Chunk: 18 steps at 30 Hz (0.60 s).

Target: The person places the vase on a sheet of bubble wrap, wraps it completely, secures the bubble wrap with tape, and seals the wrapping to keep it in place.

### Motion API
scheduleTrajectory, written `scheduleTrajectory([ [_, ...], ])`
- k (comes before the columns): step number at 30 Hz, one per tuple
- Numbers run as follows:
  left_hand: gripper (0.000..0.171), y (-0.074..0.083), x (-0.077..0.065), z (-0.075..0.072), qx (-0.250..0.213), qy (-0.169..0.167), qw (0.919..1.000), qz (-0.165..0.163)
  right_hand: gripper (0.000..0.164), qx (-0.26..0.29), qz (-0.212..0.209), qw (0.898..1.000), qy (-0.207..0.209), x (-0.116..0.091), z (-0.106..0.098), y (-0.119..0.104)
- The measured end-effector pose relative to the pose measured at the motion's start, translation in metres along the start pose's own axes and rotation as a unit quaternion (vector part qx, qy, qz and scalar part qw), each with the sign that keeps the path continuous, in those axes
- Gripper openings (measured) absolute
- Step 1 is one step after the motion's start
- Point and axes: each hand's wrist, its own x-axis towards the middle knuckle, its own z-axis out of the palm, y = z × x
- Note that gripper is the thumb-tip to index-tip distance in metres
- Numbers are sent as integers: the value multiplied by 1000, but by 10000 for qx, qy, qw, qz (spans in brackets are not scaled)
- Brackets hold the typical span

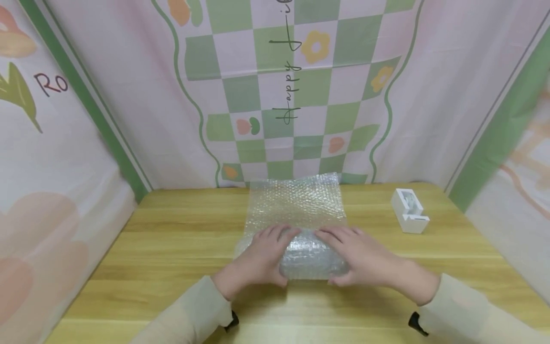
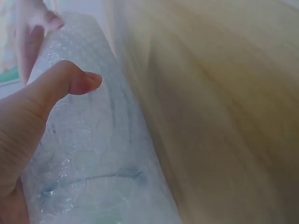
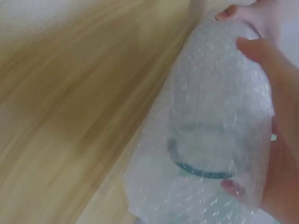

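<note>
A roll of bubble wrap [image 1: 311,255] lies crosswise on the table near me, with a clear glass vessel inside it. Through the layers in the right wrist view, the round bluish rim of the glass [image 3: 201,173] shows near one end. My left hand [image 1: 264,255] grips the roll's left part, its thumb on the near side. At the right part my right hand [image 1: 365,255] holds it the same way, thumb low and fingers over the top. From under the roll, a flat length of bubble wrap [image 1: 296,203] stretches away to the table's back edge.
A small white tape dispenser [image 1: 404,210] stands at the back right of the wooden table [image 1: 172,253]. Behind the table hangs a checkered cloth [image 1: 279,95], with more printed cloth on both sides.
</note>
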Motion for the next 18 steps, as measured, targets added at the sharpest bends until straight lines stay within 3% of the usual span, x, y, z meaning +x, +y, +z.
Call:
scheduleTrajectory([
  [8,124,-3,3,-1,-247,-200,9992,-225,125,-357,38,9994,3,1,7,-4],
  [18,122,-2,10,-6,-60,-403,9991,-73,111,-450,-176,9978,451,0,20,2],
])
